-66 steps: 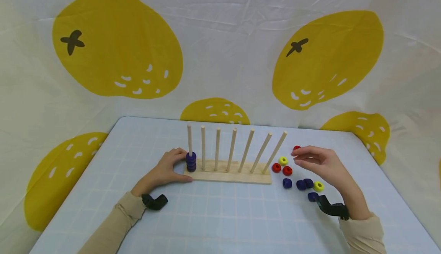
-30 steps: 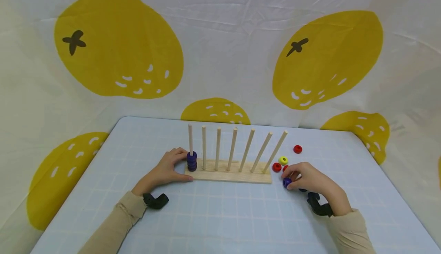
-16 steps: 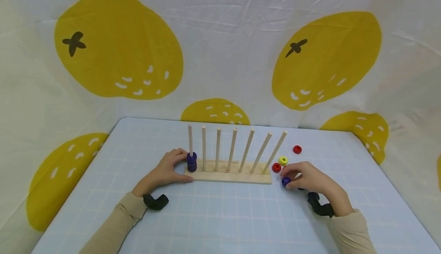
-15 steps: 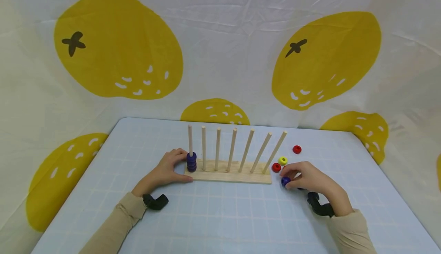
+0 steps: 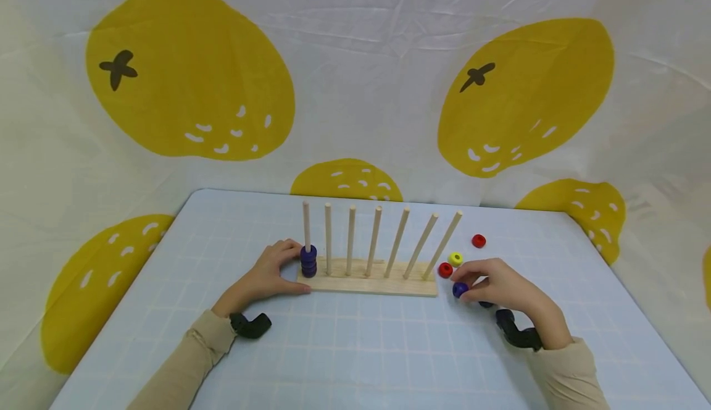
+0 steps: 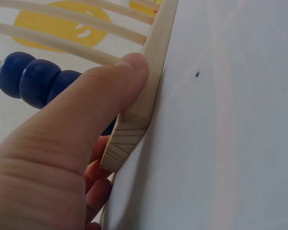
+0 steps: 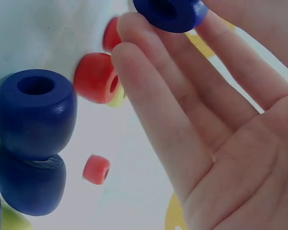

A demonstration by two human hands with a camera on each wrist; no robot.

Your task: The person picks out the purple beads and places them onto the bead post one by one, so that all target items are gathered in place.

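My left hand [image 5: 266, 273] grips the left end of a wooden peg stand [image 5: 372, 284]. In the left wrist view its thumb lies over the base's edge, and the other fingers go behind and below. Several blue beads [image 5: 308, 262] are stacked on the leftmost peg; the other pegs carry none. To the right of the stand, my right hand [image 5: 502, 285] pinches a blue bead [image 5: 460, 289] between thumb and fingertips. In the right wrist view this blue bead [image 7: 170, 12] has its hole toward the camera, with the remaining fingers stretched out below it.
Near the stand's right end lie a red bead [image 5: 445, 270] and a yellow bead [image 5: 455, 259]. Another red bead [image 5: 479, 241] sits farther back. Blue beads [image 7: 36, 115] stand close by the right hand, mostly hidden from the head view. A printed curtain [image 5: 361, 89] hangs behind the table.
My right hand has come down and left from above the scattered beads and taken hold of a blue bead, which has shifted slightly up and left in view. The left hand stays on the stand.
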